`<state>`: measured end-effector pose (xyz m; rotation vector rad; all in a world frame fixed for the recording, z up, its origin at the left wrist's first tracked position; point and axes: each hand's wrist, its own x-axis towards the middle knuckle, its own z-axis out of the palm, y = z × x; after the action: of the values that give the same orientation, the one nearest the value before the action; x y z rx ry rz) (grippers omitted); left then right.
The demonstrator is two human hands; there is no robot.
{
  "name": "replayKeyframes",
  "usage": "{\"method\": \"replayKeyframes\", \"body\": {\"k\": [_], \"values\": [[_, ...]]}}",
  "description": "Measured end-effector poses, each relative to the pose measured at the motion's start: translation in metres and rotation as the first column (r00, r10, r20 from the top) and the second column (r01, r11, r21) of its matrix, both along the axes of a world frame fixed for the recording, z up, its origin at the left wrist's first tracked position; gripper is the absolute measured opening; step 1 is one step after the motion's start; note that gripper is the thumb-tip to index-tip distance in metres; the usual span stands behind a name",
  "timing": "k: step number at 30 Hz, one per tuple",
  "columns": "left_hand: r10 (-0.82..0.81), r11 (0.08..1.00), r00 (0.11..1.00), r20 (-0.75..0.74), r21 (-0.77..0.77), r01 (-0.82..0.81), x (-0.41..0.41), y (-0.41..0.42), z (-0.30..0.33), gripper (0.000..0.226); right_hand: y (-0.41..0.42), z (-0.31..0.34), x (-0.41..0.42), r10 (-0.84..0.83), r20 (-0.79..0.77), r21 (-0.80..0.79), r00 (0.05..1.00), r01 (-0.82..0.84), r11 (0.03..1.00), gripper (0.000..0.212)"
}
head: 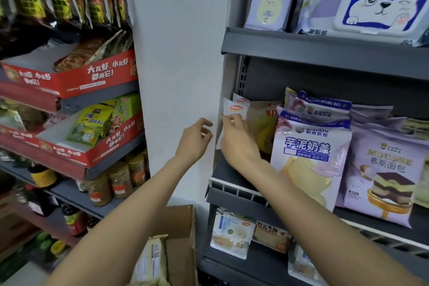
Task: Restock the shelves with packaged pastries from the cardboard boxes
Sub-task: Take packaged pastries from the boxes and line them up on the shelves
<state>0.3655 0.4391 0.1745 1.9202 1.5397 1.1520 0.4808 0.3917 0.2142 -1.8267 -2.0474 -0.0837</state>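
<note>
Shelving now: our right hand (236, 137) pinches a white pack (233, 111) at the shelf's (232, 184) left end; left hand (197, 139) hovers beside, fingers loosely curled, empty. Next, we seat it upright, then reach the box (183, 239) again.

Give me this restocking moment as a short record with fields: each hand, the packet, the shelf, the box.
right hand: right hand pinches the white pastry packet at its left edge
left hand: left hand hovers beside it, fingers loosely curled, holding nothing
packet place: far left end of the middle shelf, upright, another like it behind
neighbours: purple bread bags to the right
supply: cardboard box below, a packet still inside
</note>
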Motion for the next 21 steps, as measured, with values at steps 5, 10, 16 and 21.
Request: {"method": "replayKeyframes", "body": {"k": [5,10,16,21], "values": [[0.147,0.989,0.982,-0.116,-0.001,-0.148,-0.055,-0.033,-0.045,0.023,-0.037,-0.024,-0.045,0.26,-0.158,-0.119,0.953,-0.279,0.953,0.041],[0.237,0.946,0.938,-0.253,-0.16,-0.283,-0.115,-0.076,-0.117,0.017,-0.064,-0.073,-0.098,0.476,0.09,-0.168,0.875,-0.457,0.873,0.035],[0.241,0.764,0.901,-0.361,-0.502,-0.405,-0.155,-0.12,-0.213,0.021,-0.077,-0.186,-0.13,0.545,0.047,-0.511,0.837,-0.449,0.733,0.026],[0.106,0.519,0.905,-0.411,-0.754,-0.403,-0.157,-0.148,-0.29,0.035,-0.08,-0.295,-0.122,0.416,-0.007,-0.791,0.91,-0.259,0.554,0.02]]}}
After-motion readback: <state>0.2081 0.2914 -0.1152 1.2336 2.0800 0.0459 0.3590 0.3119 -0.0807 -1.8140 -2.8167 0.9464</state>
